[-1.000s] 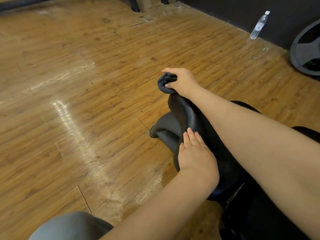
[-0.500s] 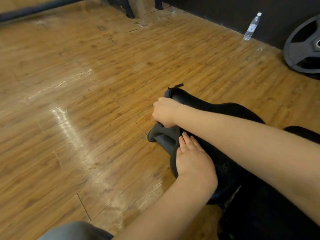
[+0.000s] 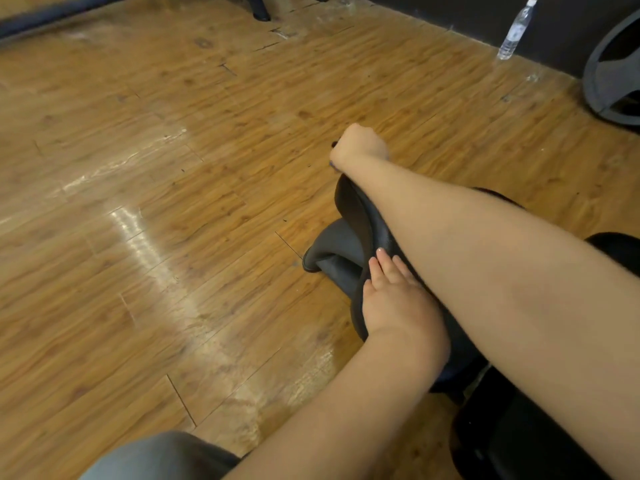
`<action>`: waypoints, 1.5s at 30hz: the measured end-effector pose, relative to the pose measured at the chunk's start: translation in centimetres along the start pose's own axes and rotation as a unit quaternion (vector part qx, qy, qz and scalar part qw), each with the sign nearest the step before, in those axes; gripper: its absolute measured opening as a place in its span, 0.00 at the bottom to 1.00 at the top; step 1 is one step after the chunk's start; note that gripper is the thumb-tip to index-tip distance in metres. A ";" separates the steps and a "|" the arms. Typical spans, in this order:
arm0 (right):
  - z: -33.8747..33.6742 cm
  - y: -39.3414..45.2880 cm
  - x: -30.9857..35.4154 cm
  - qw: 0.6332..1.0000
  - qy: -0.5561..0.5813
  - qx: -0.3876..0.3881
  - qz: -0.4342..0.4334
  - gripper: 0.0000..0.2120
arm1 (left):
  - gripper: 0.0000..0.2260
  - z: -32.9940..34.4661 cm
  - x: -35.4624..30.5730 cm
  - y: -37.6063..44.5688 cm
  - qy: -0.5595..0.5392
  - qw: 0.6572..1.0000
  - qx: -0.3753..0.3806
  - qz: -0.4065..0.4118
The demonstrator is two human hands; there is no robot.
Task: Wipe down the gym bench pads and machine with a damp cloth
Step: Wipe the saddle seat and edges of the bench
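Reaching across the black padded vinyl gym bench pad (image 3: 370,233), my right hand (image 3: 360,145) is curled into a fist at the pad's far end, with only a sliver of the dark cloth (image 3: 333,164) peeking out beneath it. My left hand (image 3: 394,299) lies flat, fingers straight, pressing on the pad's near left edge. A clear plastic water bottle (image 3: 516,31) stands on the wooden plank floor (image 3: 173,202) by the far wall.

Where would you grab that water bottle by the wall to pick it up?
Grip the water bottle around its middle, coming from the open floor side, since the dark wall blocks the back. It stands upright and looks slim, so one hand should probably wrap round it.
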State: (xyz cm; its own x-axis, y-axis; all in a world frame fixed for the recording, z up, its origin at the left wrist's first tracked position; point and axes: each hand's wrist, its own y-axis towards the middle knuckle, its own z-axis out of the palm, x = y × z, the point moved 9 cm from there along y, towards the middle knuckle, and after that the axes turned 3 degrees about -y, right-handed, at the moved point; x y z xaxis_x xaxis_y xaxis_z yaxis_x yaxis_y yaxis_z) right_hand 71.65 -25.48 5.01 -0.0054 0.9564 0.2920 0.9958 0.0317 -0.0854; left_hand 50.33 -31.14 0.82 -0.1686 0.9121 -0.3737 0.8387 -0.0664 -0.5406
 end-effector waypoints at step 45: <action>-3.6 -3.0 -31.3 0.934 0.010 0.146 0.327 0.10 | 0.50 -0.1 -0.4 -0.8 0.098 0.995 -0.019 0.024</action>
State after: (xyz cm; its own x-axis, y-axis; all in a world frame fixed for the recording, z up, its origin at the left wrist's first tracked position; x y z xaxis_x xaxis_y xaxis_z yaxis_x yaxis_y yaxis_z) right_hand 69.18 -56.56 -0.44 0.5996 0.7935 0.1038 0.7181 -0.4763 -0.5074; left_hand 49.78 -31.40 1.45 -0.0272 0.9697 -0.2427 0.8625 -0.0999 -0.4961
